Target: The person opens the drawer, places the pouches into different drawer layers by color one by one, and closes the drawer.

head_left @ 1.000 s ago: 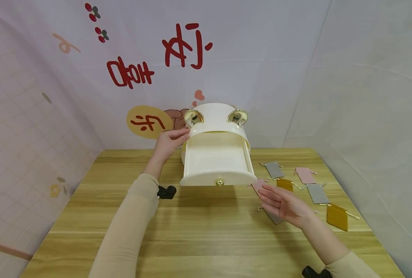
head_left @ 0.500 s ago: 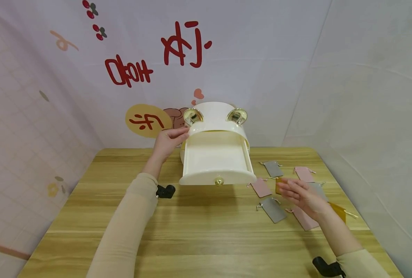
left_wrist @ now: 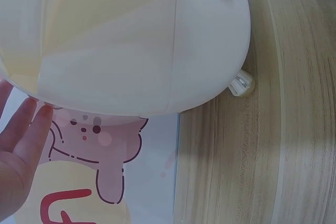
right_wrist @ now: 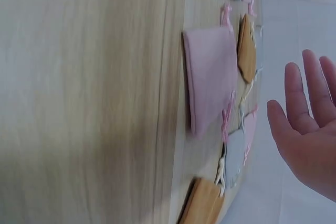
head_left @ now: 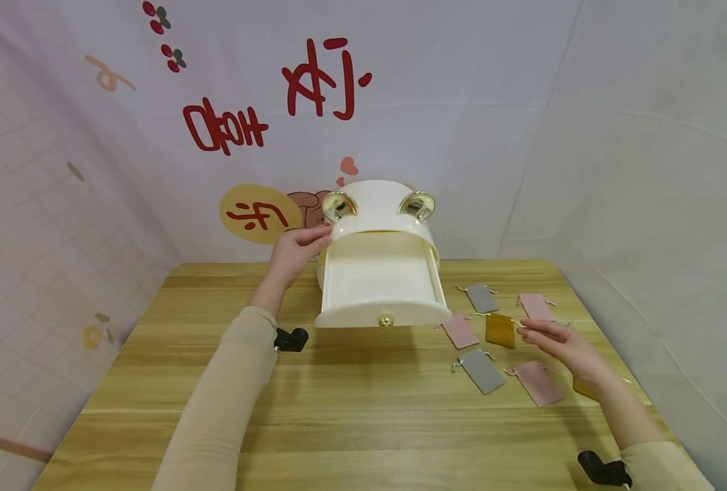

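A glossy cream storage box (head_left: 376,204) with two round gold ornaments stands at the back of the table, its drawer (head_left: 380,279) pulled out and bare inside. My left hand (head_left: 292,254) rests its fingertips on the box's left side; the left wrist view shows straight fingers (left_wrist: 32,135) against the shell. My right hand (head_left: 569,348) hovers over small drawstring pouches, holding nothing, its fingers extended. Nearest to it are a mustard pouch (head_left: 500,331) and a pink pouch (head_left: 538,383). Partly hidden under the hand and wrist are a grey pouch (right_wrist: 233,156) and another mustard pouch (right_wrist: 202,203).
More pouches lie flat right of the drawer: a grey pouch (head_left: 483,372), a pink pouch (head_left: 460,331), a farther grey pouch (head_left: 481,299) and a pink pouch (head_left: 536,307). A printed cloth (head_left: 462,136) hangs behind the wooden table (head_left: 363,423).
My right hand has moved rightward, from beside the drawer front across the pouches, uncovering several of them. The left hand stays at the box's side, and the drawer remains out.
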The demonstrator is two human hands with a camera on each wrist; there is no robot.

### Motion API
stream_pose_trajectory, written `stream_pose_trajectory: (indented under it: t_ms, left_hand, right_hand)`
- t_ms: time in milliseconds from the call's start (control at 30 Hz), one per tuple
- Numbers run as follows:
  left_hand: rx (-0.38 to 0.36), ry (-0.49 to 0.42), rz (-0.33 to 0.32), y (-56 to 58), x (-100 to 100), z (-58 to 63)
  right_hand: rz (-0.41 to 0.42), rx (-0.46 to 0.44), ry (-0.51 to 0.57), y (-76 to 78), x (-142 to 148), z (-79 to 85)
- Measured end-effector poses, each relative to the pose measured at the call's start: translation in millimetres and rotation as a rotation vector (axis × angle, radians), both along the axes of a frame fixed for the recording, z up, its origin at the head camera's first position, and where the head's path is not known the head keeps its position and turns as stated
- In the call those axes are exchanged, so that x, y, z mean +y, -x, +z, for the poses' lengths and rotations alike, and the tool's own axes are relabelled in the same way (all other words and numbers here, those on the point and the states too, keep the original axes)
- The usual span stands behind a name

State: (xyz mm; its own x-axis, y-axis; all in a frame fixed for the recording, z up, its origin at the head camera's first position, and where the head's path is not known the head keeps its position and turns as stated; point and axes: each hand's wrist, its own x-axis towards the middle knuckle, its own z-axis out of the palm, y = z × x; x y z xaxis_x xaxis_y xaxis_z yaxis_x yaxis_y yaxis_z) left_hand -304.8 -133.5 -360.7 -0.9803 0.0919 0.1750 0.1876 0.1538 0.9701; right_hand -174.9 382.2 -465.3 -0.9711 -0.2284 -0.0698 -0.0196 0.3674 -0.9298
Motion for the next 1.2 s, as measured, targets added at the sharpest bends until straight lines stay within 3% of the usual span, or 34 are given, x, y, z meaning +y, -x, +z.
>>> stream_pose_trajectory:
  t_ms: [267,400,567,700,967,1200]
  left_hand:
    - [0.005,0.006,0.004,0.1,-1.1,-0.3]
    - [0.010,0.008,0.005,0.1,-1.1,-0.4]
    - [0.003,0.017,0.010,-0.7,-0.5,0.0]
    - [-0.003,0.022,0.010,0.2,-0.5,-0.4]
    - [-0.001,0.029,0.014,-0.4,0.0,0.7]
    - [-0.005,0.038,0.026,-0.3,-0.1,1.3]
  right_hand:
    - [0.072,0.060,-0.214,-2.9,6.9,5.5]
    - [0.143,0.139,-0.322,-1.7,8.2,2.7]
    - [0.238,0.247,-0.330,2.3,11.4,-6.4]
    - [0.284,0.256,-0.334,3.7,15.4,-12.3]
    - [0.276,0.265,-0.319,3.7,22.2,-30.2]
    - [0.270,0.280,-0.320,5.8,25.4,-35.2]
